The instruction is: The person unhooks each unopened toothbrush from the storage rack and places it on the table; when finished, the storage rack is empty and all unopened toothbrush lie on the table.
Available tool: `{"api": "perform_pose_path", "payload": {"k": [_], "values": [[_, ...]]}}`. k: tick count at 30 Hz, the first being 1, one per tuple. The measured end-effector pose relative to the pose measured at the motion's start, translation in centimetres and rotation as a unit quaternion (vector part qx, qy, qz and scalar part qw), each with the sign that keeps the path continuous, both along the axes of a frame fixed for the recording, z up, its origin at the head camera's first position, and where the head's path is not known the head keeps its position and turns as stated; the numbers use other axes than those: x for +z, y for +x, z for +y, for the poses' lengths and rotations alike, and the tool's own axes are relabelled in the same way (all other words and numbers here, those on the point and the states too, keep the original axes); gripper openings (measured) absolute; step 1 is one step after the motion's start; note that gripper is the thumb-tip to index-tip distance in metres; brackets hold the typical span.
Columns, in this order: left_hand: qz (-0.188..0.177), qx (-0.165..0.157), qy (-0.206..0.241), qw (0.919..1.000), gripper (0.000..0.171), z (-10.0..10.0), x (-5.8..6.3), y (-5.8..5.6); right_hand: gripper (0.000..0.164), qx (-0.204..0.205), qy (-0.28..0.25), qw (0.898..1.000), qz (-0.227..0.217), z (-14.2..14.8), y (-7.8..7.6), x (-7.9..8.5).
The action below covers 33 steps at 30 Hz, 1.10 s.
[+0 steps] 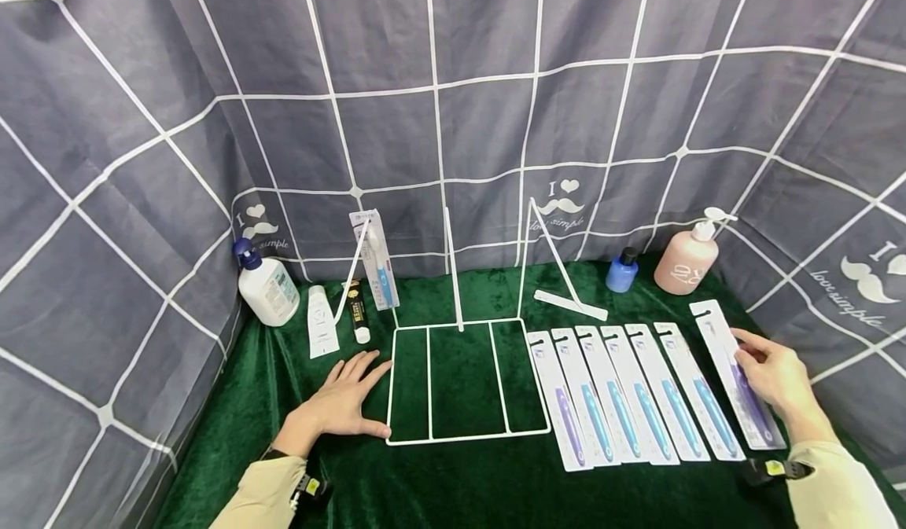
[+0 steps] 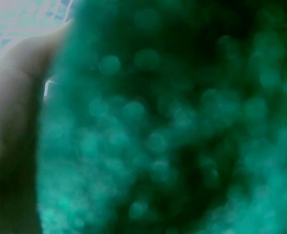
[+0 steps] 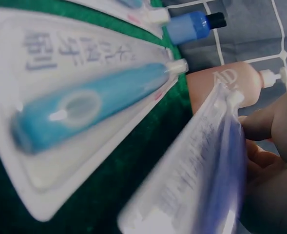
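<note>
On the right, my right hand [image 1: 775, 376] pinches the edge of a packaged purple toothbrush [image 1: 717, 342] between thumb and fingers. The right wrist view shows this purple pack [image 3: 180, 183] tilted up beside a packaged blue toothbrush [image 3: 94, 105]. My left hand [image 1: 338, 403] rests on the green cloth with fingers spread, its thumb tip at the near left corner of a white wire rack [image 1: 467, 437]. One packaged blue toothbrush [image 1: 383, 277] hangs at the rack's left prong. Several more packs lie in a row, including another purple toothbrush [image 1: 569, 427] at its left end.
A white pump bottle [image 1: 272, 293], a white tube [image 1: 322, 321] and a black tube [image 1: 357, 313] stand at the back left. Back right are a small blue bottle [image 1: 622, 273] and a pink pump bottle [image 1: 685, 266]. Behind hangs a grey grid curtain [image 1: 488, 136].
</note>
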<state>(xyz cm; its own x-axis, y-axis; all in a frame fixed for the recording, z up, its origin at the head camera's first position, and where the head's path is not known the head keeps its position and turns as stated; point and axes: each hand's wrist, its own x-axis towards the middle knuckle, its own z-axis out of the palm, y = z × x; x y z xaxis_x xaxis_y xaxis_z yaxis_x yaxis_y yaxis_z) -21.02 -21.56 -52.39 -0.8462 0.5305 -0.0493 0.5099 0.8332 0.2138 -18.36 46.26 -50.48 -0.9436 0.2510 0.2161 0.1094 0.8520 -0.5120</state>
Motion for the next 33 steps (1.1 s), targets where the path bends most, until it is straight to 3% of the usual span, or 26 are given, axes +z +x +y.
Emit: {"api": "perform_pose_path", "payload": {"k": [14, 26, 33], "values": [[0.012, -0.004, 0.005, 0.9999, 0.109, 0.0, 0.0, 0.0, 0.033, 0.020, 0.036, 0.998, -0.046, 0.5, -1.0, -2.0], [0.006, 0.000, -0.004, 1.0000, 0.109, 0.1, 0.3, 0.1, 0.034, 0.061, 0.088, 0.992, -0.064, 0.1, -1.6, -1.0], [0.000, -0.001, -0.007, 1.0000, 0.109, 0.1, 0.5, 0.2, 0.033, 0.037, 0.106, 0.989, -0.094, -0.1, -1.9, -0.6]]}}
